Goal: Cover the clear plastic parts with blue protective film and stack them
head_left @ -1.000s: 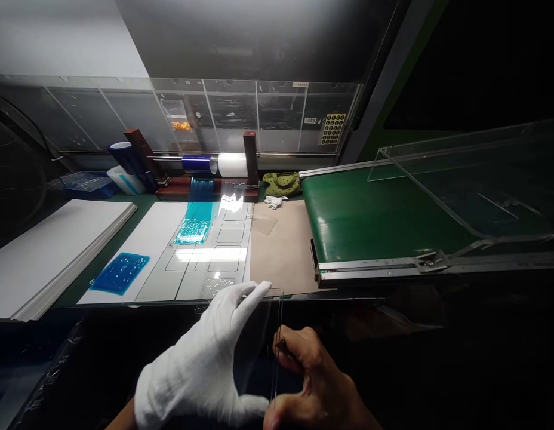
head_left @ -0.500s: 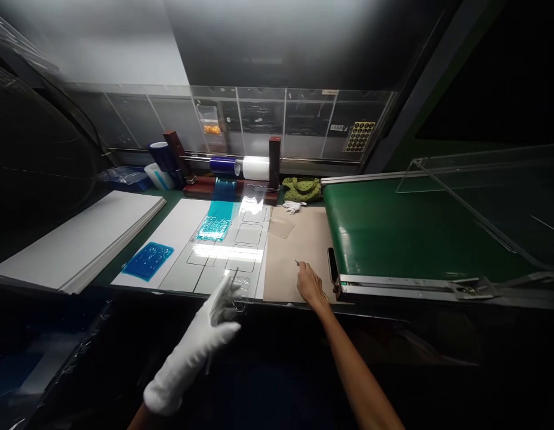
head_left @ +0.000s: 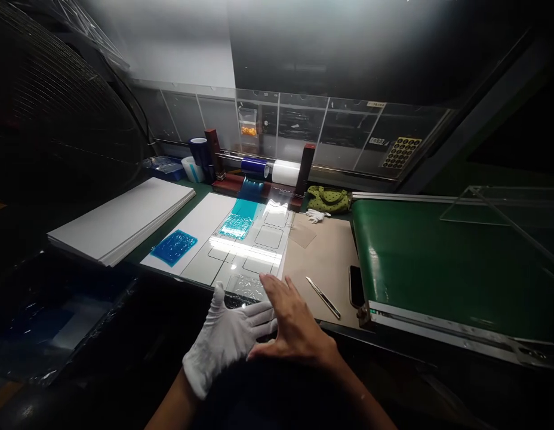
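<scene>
My left hand [head_left: 227,340], in a white glove, lies at the table's front edge with its fingers stretched out to the right. My bare right hand [head_left: 291,322] partly covers those fingers, its own fingers spread flat. Just beyond the fingertips of both hands a clear embossed plastic piece [head_left: 246,286] rests on a glossy white template sheet [head_left: 241,254] with outlined rectangles. A thin metal tool [head_left: 322,297] lies on the brown paper [head_left: 319,257] to the right of my right hand, apart from it.
A dark phone [head_left: 355,285] lies beside the green conveyor belt [head_left: 438,257]. Blue film pieces [head_left: 174,246] and a stack of white sheets [head_left: 120,218] are at the left. Film rolls on a stand [head_left: 270,170], a green dotted cloth [head_left: 328,198] and a fan [head_left: 57,119] stand behind.
My right hand reached out to the brown paper, left the thin tool there and came back over my left hand's fingers. The clear sheet held up earlier is no longer raised. The view swung left.
</scene>
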`<act>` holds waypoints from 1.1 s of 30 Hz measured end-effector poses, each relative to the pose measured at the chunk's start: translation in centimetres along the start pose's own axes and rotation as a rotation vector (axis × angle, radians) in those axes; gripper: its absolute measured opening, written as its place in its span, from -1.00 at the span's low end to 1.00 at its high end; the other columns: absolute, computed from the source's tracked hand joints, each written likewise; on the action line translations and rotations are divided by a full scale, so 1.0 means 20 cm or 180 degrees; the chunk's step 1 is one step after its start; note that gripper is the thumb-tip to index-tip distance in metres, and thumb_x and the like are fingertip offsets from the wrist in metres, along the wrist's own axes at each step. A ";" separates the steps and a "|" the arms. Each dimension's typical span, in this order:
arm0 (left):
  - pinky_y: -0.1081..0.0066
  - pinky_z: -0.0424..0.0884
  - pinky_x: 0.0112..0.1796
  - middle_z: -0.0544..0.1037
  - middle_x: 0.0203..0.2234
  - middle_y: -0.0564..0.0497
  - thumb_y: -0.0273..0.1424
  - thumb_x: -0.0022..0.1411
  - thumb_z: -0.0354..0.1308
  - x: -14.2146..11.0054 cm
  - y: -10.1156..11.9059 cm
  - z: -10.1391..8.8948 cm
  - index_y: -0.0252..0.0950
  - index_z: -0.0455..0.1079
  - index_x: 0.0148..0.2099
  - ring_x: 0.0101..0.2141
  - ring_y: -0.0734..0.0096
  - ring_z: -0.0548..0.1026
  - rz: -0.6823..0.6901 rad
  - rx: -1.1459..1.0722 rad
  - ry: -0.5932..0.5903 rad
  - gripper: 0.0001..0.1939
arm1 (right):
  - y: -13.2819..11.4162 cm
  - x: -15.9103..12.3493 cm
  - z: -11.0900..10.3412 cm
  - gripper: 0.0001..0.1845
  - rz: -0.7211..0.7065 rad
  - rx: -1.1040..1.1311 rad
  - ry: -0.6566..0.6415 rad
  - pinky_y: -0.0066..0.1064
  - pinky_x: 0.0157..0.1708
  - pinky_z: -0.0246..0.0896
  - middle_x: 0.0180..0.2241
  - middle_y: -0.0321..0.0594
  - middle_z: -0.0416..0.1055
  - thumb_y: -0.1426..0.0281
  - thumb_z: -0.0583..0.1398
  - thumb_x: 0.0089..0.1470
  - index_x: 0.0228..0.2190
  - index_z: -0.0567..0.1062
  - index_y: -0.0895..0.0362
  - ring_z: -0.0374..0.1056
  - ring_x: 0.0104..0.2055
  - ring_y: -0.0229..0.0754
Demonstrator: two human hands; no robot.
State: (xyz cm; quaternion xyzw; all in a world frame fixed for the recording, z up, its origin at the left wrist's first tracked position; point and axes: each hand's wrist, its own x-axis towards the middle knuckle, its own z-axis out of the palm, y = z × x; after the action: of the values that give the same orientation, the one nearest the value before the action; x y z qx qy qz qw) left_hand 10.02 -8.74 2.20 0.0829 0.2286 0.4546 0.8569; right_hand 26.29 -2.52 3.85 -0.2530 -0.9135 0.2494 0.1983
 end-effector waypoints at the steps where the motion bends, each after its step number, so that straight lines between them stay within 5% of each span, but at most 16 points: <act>1: -0.01 0.08 0.09 0.17 0.15 -0.37 0.34 -0.10 -0.22 0.01 0.00 0.00 -0.51 0.01 0.20 0.16 -0.08 0.14 -0.0009 -0.0041 -0.0097 0.11 | -0.01 0.01 0.02 0.23 -0.0015 -0.0016 -0.0081 0.10 0.22 -0.33 0.23 0.12 0.00 0.03 0.29 -0.25 0.25 -0.21 0.25 -0.11 0.27 0.12; 7: 0.00 0.06 0.09 0.28 0.07 -0.37 0.32 -0.05 -0.24 0.03 0.03 -0.02 -0.51 0.06 0.18 0.10 -0.06 0.25 0.0091 -0.0199 -0.0369 0.06 | 0.02 0.07 0.10 0.30 0.0074 -0.0112 -0.0147 0.16 0.21 -0.37 0.21 0.18 0.02 0.05 0.30 -0.26 0.25 -0.33 0.25 -0.05 0.25 0.11; 13: -0.03 0.12 0.06 0.16 0.14 -0.40 0.24 0.02 -0.21 0.03 0.10 -0.07 -0.52 0.01 0.19 0.16 -0.07 0.15 0.0177 -0.0182 -0.0045 -0.01 | 0.11 0.16 0.17 0.27 0.0179 -0.0294 -0.0066 0.18 0.20 -0.36 0.17 0.15 0.12 0.10 0.28 -0.26 0.25 -0.34 0.25 0.06 0.19 0.11; 20: 0.05 0.13 0.09 -0.08 0.26 -0.33 0.19 0.02 -0.17 -0.09 0.12 -0.39 -0.51 -0.09 0.25 0.26 0.09 -0.10 0.0367 -0.0225 0.0990 -0.01 | 0.49 0.37 0.31 0.10 0.0854 -0.1319 0.0379 0.20 0.19 -0.46 0.20 0.18 0.05 0.25 0.23 -0.13 0.24 -0.28 0.31 -0.04 0.23 0.16; 26: -0.09 0.02 0.10 0.10 0.22 -0.22 0.20 -0.11 -0.01 -0.18 0.04 -0.73 -0.27 0.16 0.17 0.26 0.03 -0.12 0.0513 0.0701 0.1035 -0.10 | 0.68 0.52 0.47 0.05 0.0842 -0.1703 -0.0004 0.18 0.19 -0.52 0.22 0.17 -0.01 0.27 0.23 -0.10 0.24 -0.22 0.32 -0.13 0.26 0.14; 33: -0.08 0.04 0.10 0.12 0.22 -0.20 0.18 -0.05 -0.02 -0.15 0.05 -0.79 -0.21 0.15 0.19 0.26 0.04 -0.10 0.0645 0.0244 0.1312 -0.15 | 0.75 0.58 0.56 0.02 0.0731 -0.1731 -0.0307 0.15 0.20 -0.58 0.21 0.17 0.03 0.28 0.22 -0.09 0.23 -0.20 0.33 -0.13 0.27 0.13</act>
State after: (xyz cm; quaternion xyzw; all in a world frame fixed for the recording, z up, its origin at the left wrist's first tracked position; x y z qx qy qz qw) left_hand 0.35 -11.69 -10.38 0.0433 0.4064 0.5366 0.7383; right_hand 17.12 11.14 -10.59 -0.3864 -0.9206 0.0282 0.0500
